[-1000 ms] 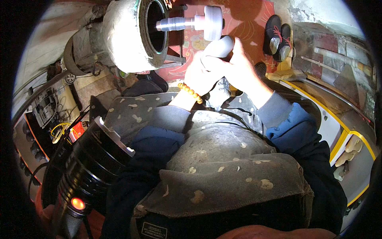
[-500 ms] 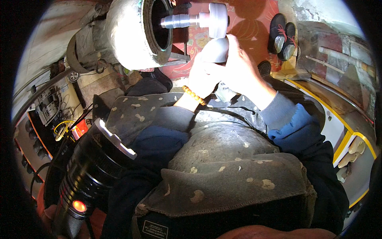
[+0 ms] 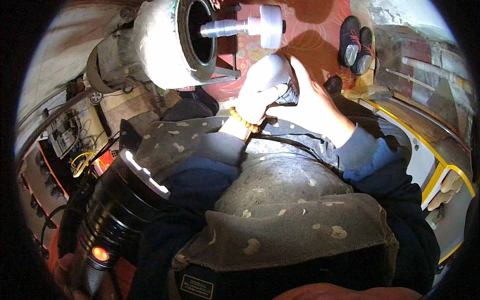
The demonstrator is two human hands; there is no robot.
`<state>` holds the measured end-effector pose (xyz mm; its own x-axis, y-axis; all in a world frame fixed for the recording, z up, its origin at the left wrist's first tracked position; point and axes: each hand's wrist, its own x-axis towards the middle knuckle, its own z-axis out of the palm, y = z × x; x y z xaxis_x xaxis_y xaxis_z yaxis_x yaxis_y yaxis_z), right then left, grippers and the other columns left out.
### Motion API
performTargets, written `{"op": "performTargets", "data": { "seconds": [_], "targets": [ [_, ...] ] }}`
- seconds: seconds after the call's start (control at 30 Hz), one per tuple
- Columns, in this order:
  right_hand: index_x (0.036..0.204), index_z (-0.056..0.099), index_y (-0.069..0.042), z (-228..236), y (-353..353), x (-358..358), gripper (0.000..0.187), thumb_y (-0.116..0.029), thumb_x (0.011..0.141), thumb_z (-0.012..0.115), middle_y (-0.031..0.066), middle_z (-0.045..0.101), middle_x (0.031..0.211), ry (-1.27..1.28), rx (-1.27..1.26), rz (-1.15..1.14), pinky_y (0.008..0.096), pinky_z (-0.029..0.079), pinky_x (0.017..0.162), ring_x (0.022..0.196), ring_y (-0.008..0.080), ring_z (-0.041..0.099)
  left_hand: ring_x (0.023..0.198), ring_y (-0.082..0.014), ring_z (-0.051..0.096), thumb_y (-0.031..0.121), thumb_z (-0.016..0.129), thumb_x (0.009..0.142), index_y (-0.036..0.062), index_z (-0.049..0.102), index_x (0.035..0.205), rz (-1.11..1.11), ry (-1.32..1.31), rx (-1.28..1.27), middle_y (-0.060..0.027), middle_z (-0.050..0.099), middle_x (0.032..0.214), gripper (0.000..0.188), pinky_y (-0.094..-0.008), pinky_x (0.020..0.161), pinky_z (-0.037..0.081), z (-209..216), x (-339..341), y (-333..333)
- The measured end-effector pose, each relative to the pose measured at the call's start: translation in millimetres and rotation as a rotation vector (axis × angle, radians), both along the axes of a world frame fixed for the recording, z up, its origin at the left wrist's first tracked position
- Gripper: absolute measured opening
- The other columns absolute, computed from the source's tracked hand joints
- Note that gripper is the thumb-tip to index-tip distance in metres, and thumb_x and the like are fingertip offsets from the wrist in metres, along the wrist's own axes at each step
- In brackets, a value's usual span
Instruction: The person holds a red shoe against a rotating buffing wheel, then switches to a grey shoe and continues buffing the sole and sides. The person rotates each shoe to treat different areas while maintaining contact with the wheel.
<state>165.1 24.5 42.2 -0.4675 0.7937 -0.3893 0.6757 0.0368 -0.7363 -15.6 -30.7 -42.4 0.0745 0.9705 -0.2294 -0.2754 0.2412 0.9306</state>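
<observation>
My left hand (image 3: 252,100) is closed round a smooth, pale grey, rounded piece (image 3: 270,71) with a dark-lined part near my thumb. What kind of thing it is I cannot make out. My right hand (image 3: 320,107) lies close along its right side, fingers stretched out, with a narrow dark gap by the piece. Just above my hands is a white, drum-shaped wheel (image 3: 271,27) on a ridged metal spindle (image 3: 225,28). The piece sits below the wheel, apart from it.
A big pale round housing (image 3: 159,45) surrounds the spindle's left end. A black torch (image 3: 117,205) with a red-lit button stands at lower left. Dark shoes with red laces (image 3: 350,40) lie at upper right. A spotted apron (image 3: 300,225) covers my lap.
The piece has come down and away from the wheel, turning so its dark-lined part shows. My right hand has shifted down and right, loosening from it.
</observation>
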Motion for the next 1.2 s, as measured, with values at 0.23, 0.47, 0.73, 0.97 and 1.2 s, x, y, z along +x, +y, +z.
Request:
{"op": "performTargets", "data": {
  "seconds": [0.23,0.47,0.73,0.97,1.2],
  "targets": [
    [0.161,0.029,0.004,-29,1,10,0.111,-0.03,0.076,0.092,0.0341,0.054,0.151,-0.109,-0.077,-0.138,0.0511,0.049,0.116,0.137,0.0479,0.059,0.106,-0.0227,0.075,0.009,0.082,0.092,-0.0039,0.069,0.129,0.099,-0.351,-0.125,-0.0127,0.078,0.114,0.042,-0.0372,0.098,0.06,26,18,31],
    [0.161,0.029,0.001,-39,2,12,0.111,-0.023,0.073,0.091,0.0321,0.053,0.151,-0.143,0.112,-0.194,0.0494,0.048,0.117,0.14,0.0462,0.056,0.1,-0.0186,0.076,0.004,0.078,0.096,-0.0044,0.073,0.117,0.151,-0.411,-0.223,-0.0126,0.079,0.11,0.023,-0.0344,0.092,0.061,44,23,51],
    [0.15,0.037,0.008,-31,13,11,0.104,-0.032,0.073,0.095,0.0337,0.056,0.142,-0.154,0.062,-0.208,0.0522,0.051,0.111,0.134,0.0486,0.059,0.097,-0.0203,0.075,0.008,0.078,0.098,-0.0023,0.072,0.121,0.138,-0.383,-0.233,-0.011,0.078,0.109,0.026,-0.0347,0.085,0.061,50,24,61],
    [0.16,0.029,0.006,-32,13,11,0.111,-0.024,0.074,0.091,0.0336,0.054,0.15,-0.168,0.055,-0.185,0.0497,0.05,0.116,0.14,0.0471,0.057,0.088,-0.0165,0.074,0.003,0.078,0.096,-0.001,0.072,0.114,0.25,-0.402,-0.3,-0.0091,0.078,0.102,0.019,-0.0328,0.08,0.061,51,23,56],
    [0.164,0.029,0.001,-23,17,3,0.11,-0.023,0.075,0.089,0.034,0.054,0.15,-0.234,0.11,-0.099,0.0518,0.05,0.115,0.138,0.048,0.058,0.096,-0.0185,0.073,0.004,0.08,0.095,-0.0012,0.068,0.119,0.268,-0.45,-0.176,-0.0103,0.075,0.106,0.027,-0.0353,0.089,0.061,36,18,43]
  ]
}}
